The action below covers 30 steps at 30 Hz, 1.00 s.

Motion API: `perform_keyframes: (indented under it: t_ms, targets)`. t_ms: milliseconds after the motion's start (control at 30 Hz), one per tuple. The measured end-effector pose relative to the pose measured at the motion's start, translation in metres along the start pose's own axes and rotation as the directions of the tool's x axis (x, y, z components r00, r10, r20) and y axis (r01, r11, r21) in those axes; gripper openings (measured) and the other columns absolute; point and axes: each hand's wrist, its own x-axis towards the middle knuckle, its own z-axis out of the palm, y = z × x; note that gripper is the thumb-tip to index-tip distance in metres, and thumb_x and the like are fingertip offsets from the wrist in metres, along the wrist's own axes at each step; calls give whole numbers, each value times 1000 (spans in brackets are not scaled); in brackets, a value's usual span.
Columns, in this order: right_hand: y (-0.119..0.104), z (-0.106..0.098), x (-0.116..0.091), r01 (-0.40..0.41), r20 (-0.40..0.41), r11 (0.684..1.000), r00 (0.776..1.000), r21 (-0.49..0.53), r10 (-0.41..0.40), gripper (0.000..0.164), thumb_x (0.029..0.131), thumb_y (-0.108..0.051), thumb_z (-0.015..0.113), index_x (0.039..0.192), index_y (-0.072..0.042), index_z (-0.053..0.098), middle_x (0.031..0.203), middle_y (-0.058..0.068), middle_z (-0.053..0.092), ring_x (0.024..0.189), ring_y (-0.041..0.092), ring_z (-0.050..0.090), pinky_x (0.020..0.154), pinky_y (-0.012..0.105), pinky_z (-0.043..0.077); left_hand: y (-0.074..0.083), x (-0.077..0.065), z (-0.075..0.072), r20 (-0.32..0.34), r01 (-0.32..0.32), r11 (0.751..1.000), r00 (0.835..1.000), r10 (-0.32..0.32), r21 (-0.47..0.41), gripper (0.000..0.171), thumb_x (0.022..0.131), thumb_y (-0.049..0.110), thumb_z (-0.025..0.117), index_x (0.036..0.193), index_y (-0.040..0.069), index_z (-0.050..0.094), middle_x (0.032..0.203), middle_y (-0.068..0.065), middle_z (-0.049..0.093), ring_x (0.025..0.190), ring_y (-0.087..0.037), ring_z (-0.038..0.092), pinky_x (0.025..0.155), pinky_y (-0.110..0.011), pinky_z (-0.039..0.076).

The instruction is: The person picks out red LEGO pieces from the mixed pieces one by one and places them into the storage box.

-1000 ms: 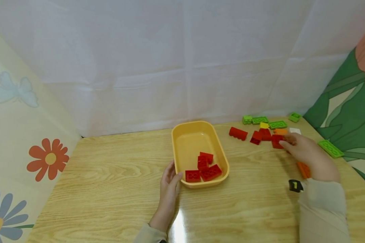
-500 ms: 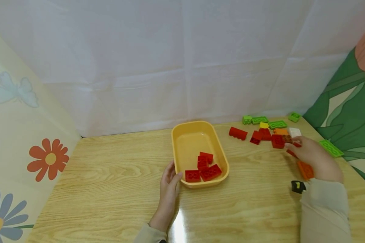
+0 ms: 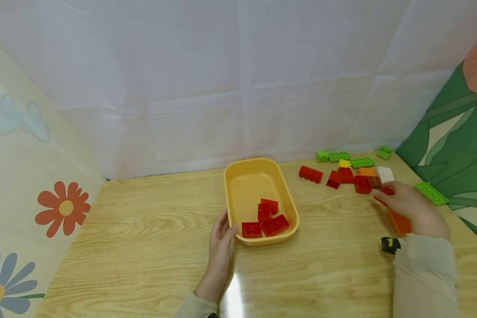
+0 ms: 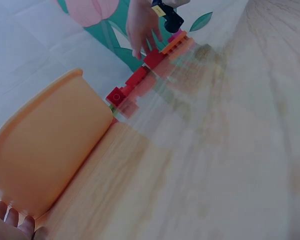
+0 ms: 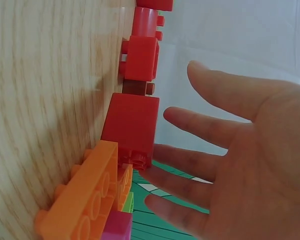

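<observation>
My left hand (image 3: 221, 247) holds the near left side of a yellow plastic tray (image 3: 249, 183), thumb at the rim and fingers along the outer wall. Inside its near end lie several red toy bricks (image 3: 275, 225). To the right, my right hand (image 3: 415, 207) reaches over a red brick (image 3: 385, 191), partly hidden by the hand in the head view. The right wrist view shows that red brick (image 5: 132, 120) on the table, with the fingers (image 5: 187, 162) straight and spread beside it and the thumb apart from it.
Around the right hand lie red bricks (image 3: 363, 185), a brown brick (image 3: 375, 182), a white brick (image 3: 385, 174), green plates (image 3: 431, 193) and an orange brick (image 3: 399, 222). A magenta brick (image 5: 118, 226) shows beside the orange one. A white cloth (image 3: 163, 88) hangs behind the table.
My right hand has moved slightly right and nearer, from one red brick to another, uncovering the brown and white bricks. The left hand and tray stay in place.
</observation>
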Motion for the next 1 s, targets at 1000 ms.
perform_keyframes:
  t_ms: [1000]
  targets:
    - [-5, 6, 6, 13, 33, 999, 999, -30, -12, 42, 83, 0, 53, 120, 19, 43, 121, 52, 37, 84, 42, 49, 78, 60, 47, -1, 0, 0, -17, 1, 1000, 1000, -1, -5, 54, 91, 7, 51, 143, 0, 33, 152, -22, 33, 138, -30, 30, 117, -52, 23]
